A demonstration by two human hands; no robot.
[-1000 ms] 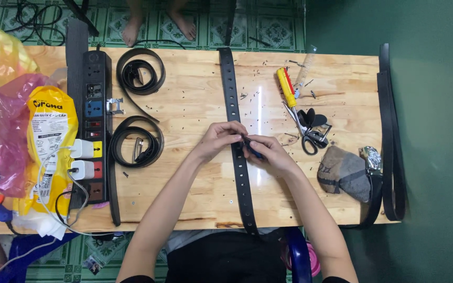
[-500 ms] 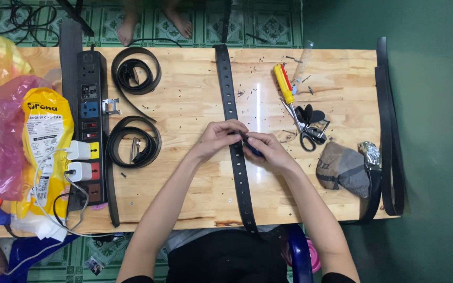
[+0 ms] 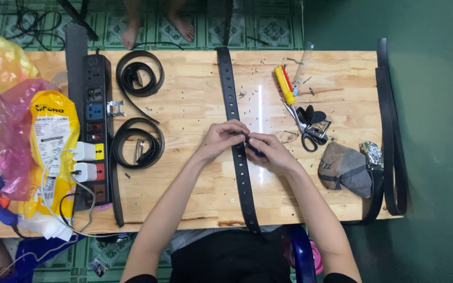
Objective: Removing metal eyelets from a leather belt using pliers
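My fingers of both hands pinch together on the long black punched leather belt, lying lengthwise away from me across the wooden tabletop, hands equally near.

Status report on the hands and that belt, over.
Left hand and right hand both pinching the flat black belt mid-length. Small dark item between fingertips, unclear. Scissors and screwdriver lie apart, right.

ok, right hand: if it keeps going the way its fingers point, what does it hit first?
The right hand points left, and its fingers already sit on the black belt. Straight beyond that it would meet the left hand, which looks to be touching it, though the contact itself is hard to make out.
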